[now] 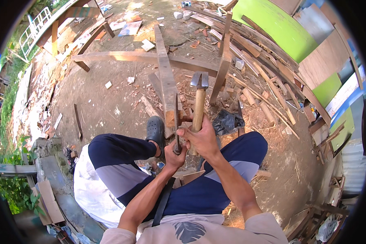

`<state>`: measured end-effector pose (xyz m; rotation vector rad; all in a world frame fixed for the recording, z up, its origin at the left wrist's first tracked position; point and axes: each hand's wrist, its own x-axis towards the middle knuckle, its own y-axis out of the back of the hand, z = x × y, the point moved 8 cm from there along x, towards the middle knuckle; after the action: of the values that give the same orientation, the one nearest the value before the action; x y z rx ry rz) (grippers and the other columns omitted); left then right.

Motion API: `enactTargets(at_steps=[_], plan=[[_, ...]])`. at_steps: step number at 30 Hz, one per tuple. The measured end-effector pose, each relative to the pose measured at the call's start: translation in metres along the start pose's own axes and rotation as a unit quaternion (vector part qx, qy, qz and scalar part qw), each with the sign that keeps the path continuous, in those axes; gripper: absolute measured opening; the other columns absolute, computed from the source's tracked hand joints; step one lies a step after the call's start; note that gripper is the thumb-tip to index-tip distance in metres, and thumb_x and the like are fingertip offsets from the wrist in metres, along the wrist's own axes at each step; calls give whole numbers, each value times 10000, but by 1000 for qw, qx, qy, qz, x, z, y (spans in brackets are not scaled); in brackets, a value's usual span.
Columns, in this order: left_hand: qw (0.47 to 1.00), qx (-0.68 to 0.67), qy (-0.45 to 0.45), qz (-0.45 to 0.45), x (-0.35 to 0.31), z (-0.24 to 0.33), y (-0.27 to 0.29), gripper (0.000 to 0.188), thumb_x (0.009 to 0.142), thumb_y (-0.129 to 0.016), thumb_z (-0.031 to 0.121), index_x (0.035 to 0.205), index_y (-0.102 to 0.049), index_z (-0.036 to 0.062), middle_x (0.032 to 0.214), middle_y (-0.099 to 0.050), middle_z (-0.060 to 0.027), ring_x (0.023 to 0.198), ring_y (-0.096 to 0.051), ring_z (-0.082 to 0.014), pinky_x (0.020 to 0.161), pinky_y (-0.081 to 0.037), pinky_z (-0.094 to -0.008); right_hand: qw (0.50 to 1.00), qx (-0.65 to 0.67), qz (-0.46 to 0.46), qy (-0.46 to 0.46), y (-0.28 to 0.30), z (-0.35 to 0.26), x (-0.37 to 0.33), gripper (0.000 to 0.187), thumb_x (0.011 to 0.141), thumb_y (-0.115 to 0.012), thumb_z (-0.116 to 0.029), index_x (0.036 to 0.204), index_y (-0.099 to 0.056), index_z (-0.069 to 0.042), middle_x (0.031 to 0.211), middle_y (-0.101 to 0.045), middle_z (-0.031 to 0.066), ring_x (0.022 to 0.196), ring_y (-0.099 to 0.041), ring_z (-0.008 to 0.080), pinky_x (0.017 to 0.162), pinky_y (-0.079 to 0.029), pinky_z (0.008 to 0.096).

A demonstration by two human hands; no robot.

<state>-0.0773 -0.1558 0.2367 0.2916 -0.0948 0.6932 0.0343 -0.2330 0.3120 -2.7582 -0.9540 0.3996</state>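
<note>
My right hand (202,139) is wrapped round the pale wooden handle of a hammer (199,106), whose metal head points away from me. Close beside it, my left hand (176,157) grips the dark handle of a narrow tool (177,140); its kind is hard to make out. The thumb of my right hand reaches toward the left hand, and the two nearly touch. A long wooden beam (165,77) runs away from me, its cut end just ahead of my left hand. The narrow tool stands along the beam's right side.
The beam lies over a crosswise timber (126,56), near an upright post (222,69). Planks (268,77) pile up on the right below a green panel (274,24). A black plastic bag (227,122) sits by my right knee, and a white sack (92,191) is at my left.
</note>
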Motion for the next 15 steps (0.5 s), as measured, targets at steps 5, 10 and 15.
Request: enactTargets(at_steps=[5, 10, 15], plan=[[999, -2, 46, -7, -4, -7, 1, 120, 896, -678, 108, 819, -657, 17, 543, -541, -62, 493, -516, -85, 488, -408, -311, 999, 33, -9, 6, 4, -6, -3, 532, 889, -842, -236, 1187, -466, -7, 1049, -646, 81, 670, -627, 88, 518, -535, 225], [999, 18, 30, 5, -7, -16, 3, 255, 894, -710, 157, 724, -595, 5, 517, -486, -75, 467, -472, -122, 482, -385, -344, 999, -12, 25, 42, 28, -9, -8, 440, 940, -787, -260, 1168, -485, -35, 940, -654, 30, 589, -570, 56, 464, -477, 213], [999, 12, 31, 3, -7, -15, 3, 273, 887, -713, 179, 723, -588, 1, 528, -480, -98, 462, -466, -157, 484, -385, -361, 987, -61, 34, 144, 55, -22, -20, 285, 959, -758, -202, 1080, -551, -49, 843, -638, 0, 610, -567, 48, 538, -476, 210]])
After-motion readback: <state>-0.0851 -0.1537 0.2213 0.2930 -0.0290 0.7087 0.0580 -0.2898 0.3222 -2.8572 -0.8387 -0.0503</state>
